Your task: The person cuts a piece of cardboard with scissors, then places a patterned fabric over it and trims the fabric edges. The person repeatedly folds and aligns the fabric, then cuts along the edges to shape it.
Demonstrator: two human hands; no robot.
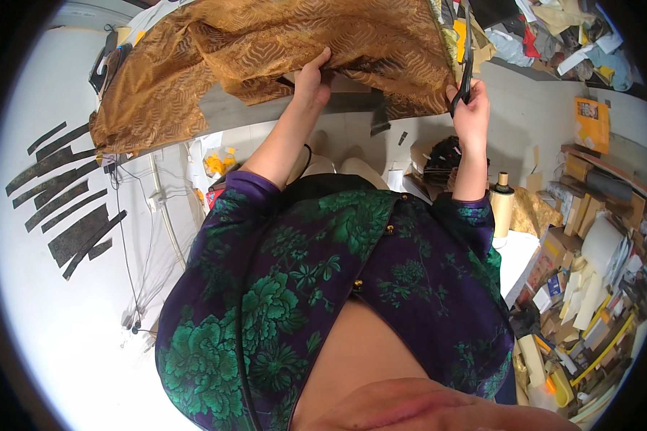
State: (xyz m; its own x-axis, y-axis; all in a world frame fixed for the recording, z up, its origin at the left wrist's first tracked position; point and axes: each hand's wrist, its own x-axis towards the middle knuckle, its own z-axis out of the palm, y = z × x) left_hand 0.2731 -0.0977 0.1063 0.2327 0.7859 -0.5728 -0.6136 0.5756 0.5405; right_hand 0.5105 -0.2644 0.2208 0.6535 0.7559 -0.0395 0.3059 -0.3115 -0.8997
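Note:
A large piece of golden-brown patterned fabric (266, 43) spreads over the work table, its near edge hanging in folds over the front. My left hand (315, 85) grips that near edge around the middle, thumb on top and the other fingers mostly hidden beneath. At the fabric's right edge, my right hand (471, 109) is closed on the black handles of a pair of scissors (466, 68). The blades point away from me, along the fabric's side. Whether the blades are parted is hard to make out.
Dark strips (57, 179) are stuck on the white surface at left, with thin cables (133, 258) hanging nearby. A cream thread cone (502, 215) stands to my right. Shelves of boxes and rolls (582, 237) line the right side. Mixed scraps (546, 36) pile up at far right.

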